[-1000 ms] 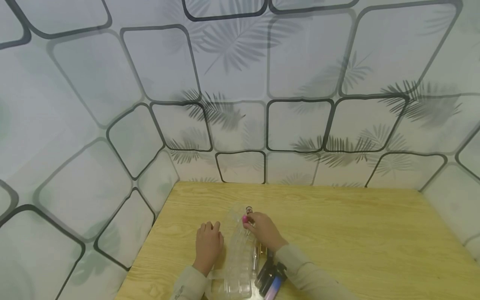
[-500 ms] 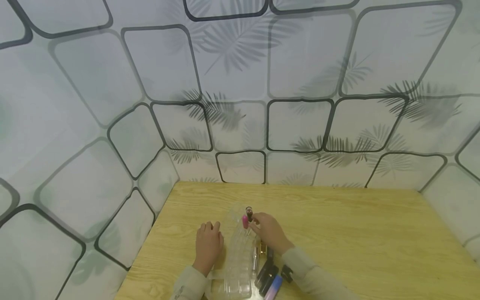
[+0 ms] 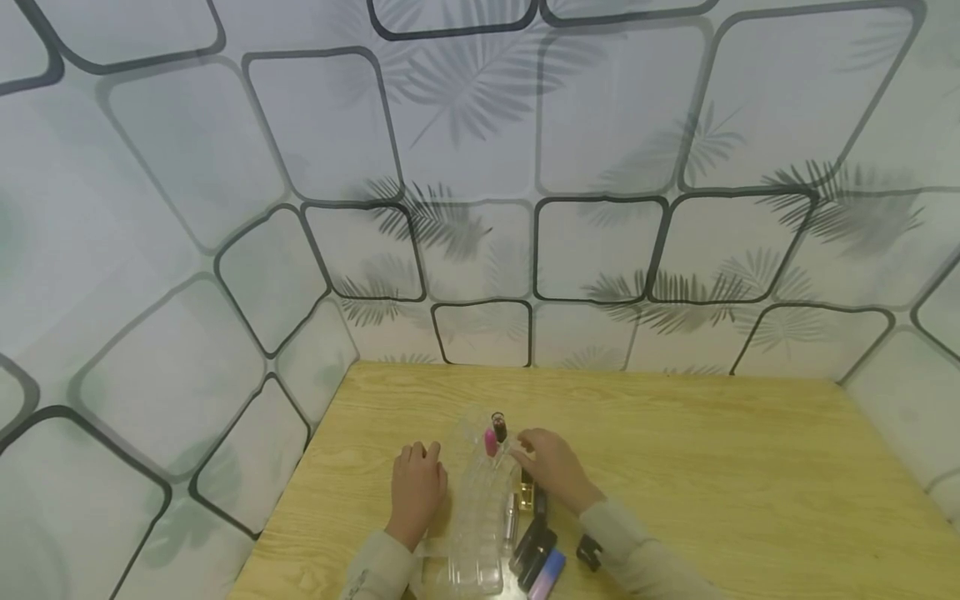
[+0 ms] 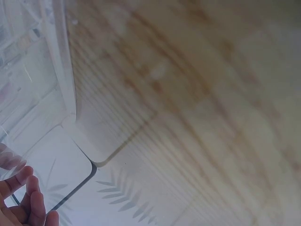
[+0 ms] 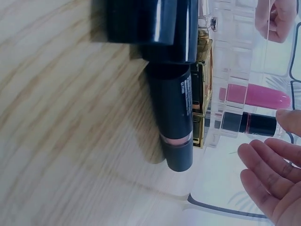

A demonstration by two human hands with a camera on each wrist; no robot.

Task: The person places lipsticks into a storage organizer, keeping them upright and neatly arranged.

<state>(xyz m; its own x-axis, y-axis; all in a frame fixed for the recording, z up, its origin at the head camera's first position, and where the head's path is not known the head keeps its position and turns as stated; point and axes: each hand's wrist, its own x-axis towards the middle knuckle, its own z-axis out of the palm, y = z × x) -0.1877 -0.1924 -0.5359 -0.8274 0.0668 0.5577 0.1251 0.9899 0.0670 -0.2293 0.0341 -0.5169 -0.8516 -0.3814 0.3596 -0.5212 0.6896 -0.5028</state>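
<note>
A clear plastic lipstick holder (image 3: 480, 525) with small compartments stands on the table. In its far end a pink tube (image 3: 491, 443) and a black lipstick (image 3: 500, 428) stand side by side, also seen in the right wrist view as the pink tube (image 5: 265, 96) and black lipstick (image 5: 261, 124). My right hand (image 3: 555, 468) is just right of them, fingers loosely spread, holding nothing; its thumb is near the black lipstick's top in the right wrist view. My left hand (image 3: 417, 493) rests at the holder's left side with loosely bent fingers (image 4: 35, 197).
Right of the holder lie gold-and-black lipsticks (image 3: 527, 493), black tubes (image 3: 534, 554), a blue-and-purple tube (image 3: 547, 575) and a small black item (image 3: 588, 550) by my right sleeve. A patterned wall (image 3: 480, 250) borders the wooden table (image 3: 712, 467).
My right hand has let go at the holder's far end and drawn back to the right. The pink tube and black lipstick now show uncovered. My left hand has stayed in place.
</note>
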